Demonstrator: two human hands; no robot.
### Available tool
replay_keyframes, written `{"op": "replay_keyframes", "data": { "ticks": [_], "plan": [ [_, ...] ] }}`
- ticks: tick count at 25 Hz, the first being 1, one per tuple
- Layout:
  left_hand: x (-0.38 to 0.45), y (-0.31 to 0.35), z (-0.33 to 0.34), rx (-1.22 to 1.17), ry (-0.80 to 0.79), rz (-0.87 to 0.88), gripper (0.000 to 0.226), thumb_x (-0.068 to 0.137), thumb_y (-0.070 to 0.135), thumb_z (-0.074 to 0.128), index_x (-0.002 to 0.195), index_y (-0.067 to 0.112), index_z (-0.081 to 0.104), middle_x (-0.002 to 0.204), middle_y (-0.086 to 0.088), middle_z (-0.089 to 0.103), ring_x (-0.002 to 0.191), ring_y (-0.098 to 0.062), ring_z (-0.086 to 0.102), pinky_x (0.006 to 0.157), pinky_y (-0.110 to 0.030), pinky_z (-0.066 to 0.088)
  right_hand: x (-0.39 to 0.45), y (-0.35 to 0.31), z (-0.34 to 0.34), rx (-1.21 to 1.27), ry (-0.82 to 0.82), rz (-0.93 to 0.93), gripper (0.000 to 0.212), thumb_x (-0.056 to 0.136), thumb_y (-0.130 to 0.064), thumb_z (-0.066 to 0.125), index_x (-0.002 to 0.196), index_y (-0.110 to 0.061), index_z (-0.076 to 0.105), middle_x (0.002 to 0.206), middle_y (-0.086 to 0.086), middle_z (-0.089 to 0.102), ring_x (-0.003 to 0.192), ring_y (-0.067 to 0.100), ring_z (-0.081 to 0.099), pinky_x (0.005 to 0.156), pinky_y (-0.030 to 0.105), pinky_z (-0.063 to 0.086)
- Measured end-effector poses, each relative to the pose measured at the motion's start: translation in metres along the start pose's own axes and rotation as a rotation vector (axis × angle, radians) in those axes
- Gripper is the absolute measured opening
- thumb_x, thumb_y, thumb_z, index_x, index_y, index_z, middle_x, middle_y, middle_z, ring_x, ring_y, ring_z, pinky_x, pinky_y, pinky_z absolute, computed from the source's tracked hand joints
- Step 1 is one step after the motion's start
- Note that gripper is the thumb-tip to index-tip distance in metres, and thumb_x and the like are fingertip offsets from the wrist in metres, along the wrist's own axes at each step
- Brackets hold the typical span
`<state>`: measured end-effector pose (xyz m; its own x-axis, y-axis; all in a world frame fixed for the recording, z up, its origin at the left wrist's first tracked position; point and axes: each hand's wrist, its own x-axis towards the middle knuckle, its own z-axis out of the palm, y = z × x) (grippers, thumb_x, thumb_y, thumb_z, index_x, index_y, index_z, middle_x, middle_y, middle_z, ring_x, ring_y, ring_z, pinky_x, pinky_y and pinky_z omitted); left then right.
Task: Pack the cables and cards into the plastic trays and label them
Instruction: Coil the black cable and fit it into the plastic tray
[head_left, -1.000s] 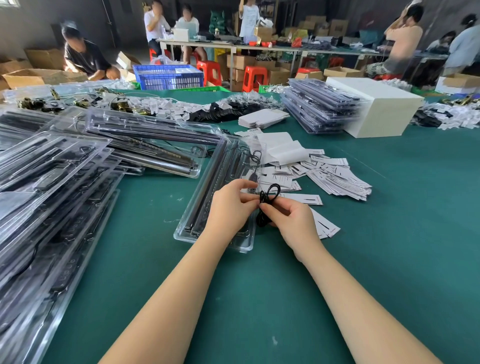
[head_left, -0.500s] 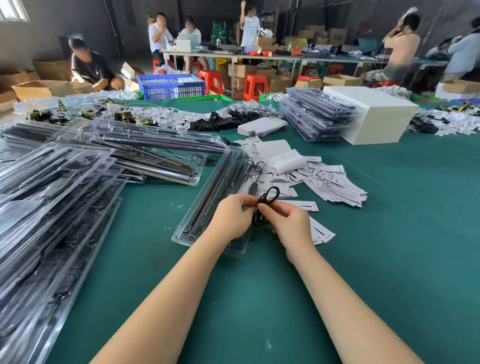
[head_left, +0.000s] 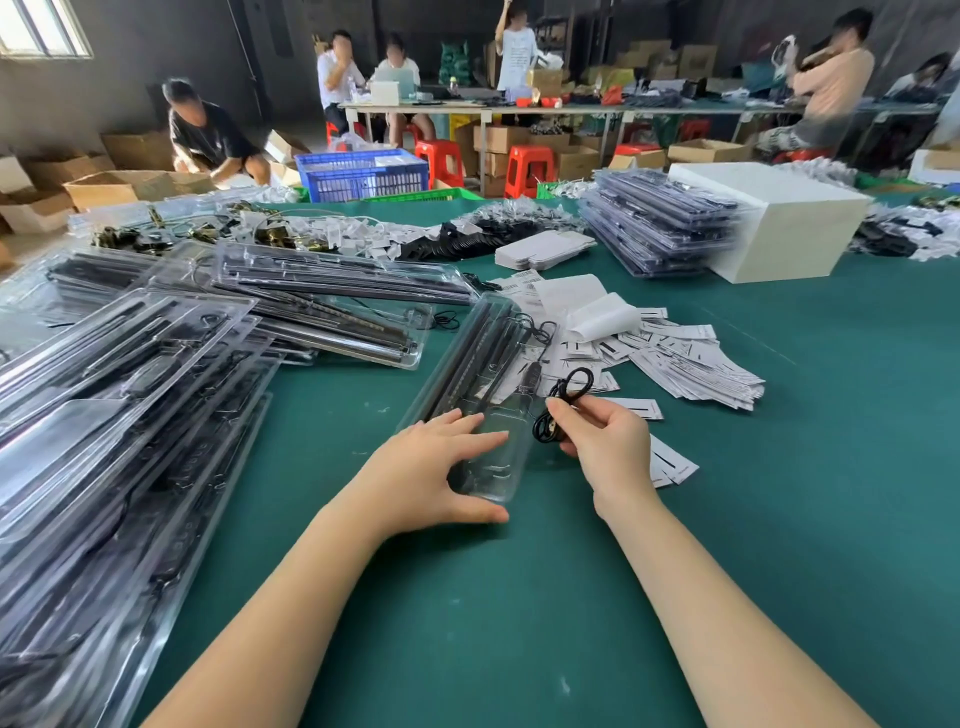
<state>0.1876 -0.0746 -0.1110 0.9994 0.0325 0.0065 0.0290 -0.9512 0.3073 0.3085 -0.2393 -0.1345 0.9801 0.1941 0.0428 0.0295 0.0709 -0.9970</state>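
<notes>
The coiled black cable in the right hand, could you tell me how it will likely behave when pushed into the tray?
The black cable, pinched by the right hand, droops in loose loops, so it is probably floppy and light. Its coils may spring open once released. The clear tray looks thin and may slide unless the left hand steadies it.

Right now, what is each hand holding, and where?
Right hand pinches the coiled black cable mid-coil. Left hand rests on the plastic tray's near end.

Motion blurs the stack of clear plastic trays (head_left: 660, 228) and the white rectangular box (head_left: 779, 228) far beyond the fingers (head_left: 563, 410). The heap of clear trays (head_left: 104, 467) to their left runs off the frame's edge.
</notes>
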Motion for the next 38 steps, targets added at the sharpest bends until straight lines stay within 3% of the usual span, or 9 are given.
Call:
{"op": "replay_keyframes", "data": {
  "ticks": [5, 7, 11, 13, 19, 27, 31, 34, 38],
  "plan": [
    [-0.004, -0.006, 0.009, -0.06, 0.135, -0.01, 0.081, 0.067, 0.079, 0.057, 0.14, 0.052, 0.035, 0.15, 0.024, 0.033, 0.141, 0.005, 0.02, 0.11, -0.024, 0.028, 0.002, -0.002, -0.001, 0.058, 0.021, 0.059, 0.006, 0.082, -0.019, 0.076, 0.081, -0.022, 0.071, 0.067, -0.013, 0.072, 0.062, -0.001, 0.066, 0.053, 0.015, 0.052],
    [-0.004, -0.004, 0.012, -0.046, 0.117, -0.011, 0.084, 0.065, 0.082, 0.05, 0.141, 0.05, 0.034, 0.151, 0.024, 0.031, 0.142, 0.002, 0.019, 0.112, -0.026, 0.026, 0.001, -0.001, -0.001, 0.037, 0.009, 0.058, 0.006, 0.082, -0.019, 0.077, 0.08, -0.022, 0.072, 0.069, -0.012, 0.073, 0.063, 0.0, 0.067, 0.053, 0.015, 0.052],
    [-0.004, -0.005, 0.009, -0.261, 0.082, -0.03, 0.077, 0.066, 0.073, 0.064, 0.137, 0.05, 0.042, 0.149, 0.027, 0.033, 0.141, 0.006, 0.018, 0.117, -0.03, 0.02, 0.0, 0.001, -0.002, -0.031, -0.021, 0.03, 0.008, 0.081, -0.021, 0.076, 0.075, -0.023, 0.073, 0.07, -0.01, 0.073, 0.063, 0.0, 0.065, 0.053, 0.015, 0.051],
    [-0.004, -0.004, 0.009, -0.303, 0.078, -0.049, 0.078, 0.066, 0.077, 0.055, 0.137, 0.047, 0.044, 0.149, 0.023, 0.035, 0.141, 0.005, 0.019, 0.118, -0.032, 0.019, 0.0, 0.001, -0.002, -0.039, -0.023, 0.035, 0.007, 0.081, -0.021, 0.076, 0.075, -0.022, 0.073, 0.071, -0.009, 0.074, 0.063, 0.001, 0.066, 0.054, 0.016, 0.052],
    [-0.002, 0.013, 0.022, -0.056, 0.166, -0.019, 0.084, 0.076, 0.072, 0.011, 0.149, 0.035, 0.026, 0.156, 0.007, 0.03, 0.146, -0.014, 0.019, 0.117, -0.033, 0.015, 0.005, -0.002, -0.005, 0.068, 0.038, 0.207, 0.011, 0.081, -0.019, 0.077, 0.076, -0.014, 0.069, 0.07, -0.004, 0.073, 0.066, 0.011, 0.067, 0.053, 0.02, 0.053],
    [-0.001, 0.016, 0.023, 0.006, 0.155, -0.031, 0.08, 0.082, 0.065, 0.011, 0.152, 0.027, 0.022, 0.157, 0.004, 0.028, 0.146, -0.015, 0.019, 0.117, -0.036, 0.016, 0.005, -0.008, 0.002, -0.225, -0.016, 0.101, 0.017, 0.079, -0.027, 0.077, 0.076, -0.01, 0.074, 0.084, 0.017, 0.073, 0.067, 0.019, 0.06, 0.059, 0.028, 0.055],
    [0.002, 0.017, 0.025, 0.052, 0.137, -0.037, 0.073, 0.088, 0.063, 0.017, 0.152, 0.028, 0.021, 0.158, 0.005, 0.024, 0.146, -0.015, 0.017, 0.117, -0.036, 0.015, 0.008, -0.013, 0.0, -0.31, -0.018, 0.05, 0.011, 0.079, -0.029, 0.077, 0.073, -0.021, 0.072, 0.077, 0.006, 0.074, 0.071, 0.026, 0.07, 0.067, 0.037, 0.059],
    [0.003, 0.018, 0.027, 0.04, 0.144, -0.044, 0.068, 0.092, 0.06, 0.021, 0.152, 0.028, 0.021, 0.158, 0.006, 0.024, 0.147, -0.015, 0.017, 0.117, -0.036, 0.015, 0.009, -0.015, 0.0, -0.294, -0.099, 0.077, 0.006, 0.082, -0.024, 0.075, 0.08, -0.023, 0.069, 0.081, 0.0, 0.073, 0.073, 0.019, 0.07, 0.06, 0.029, 0.056],
    [0.001, 0.018, 0.025, -0.069, 0.15, -0.051, 0.076, 0.084, 0.063, 0.009, 0.151, 0.03, 0.025, 0.157, 0.006, 0.028, 0.146, -0.014, 0.018, 0.117, -0.035, 0.014, 0.004, -0.01, -0.009, -0.233, -0.18, 0.025, 0.013, 0.084, -0.02, 0.073, 0.093, -0.023, 0.064, 0.086, -0.002, 0.071, 0.069, 0.004, 0.066, 0.054, 0.017, 0.051]
  ]
}}
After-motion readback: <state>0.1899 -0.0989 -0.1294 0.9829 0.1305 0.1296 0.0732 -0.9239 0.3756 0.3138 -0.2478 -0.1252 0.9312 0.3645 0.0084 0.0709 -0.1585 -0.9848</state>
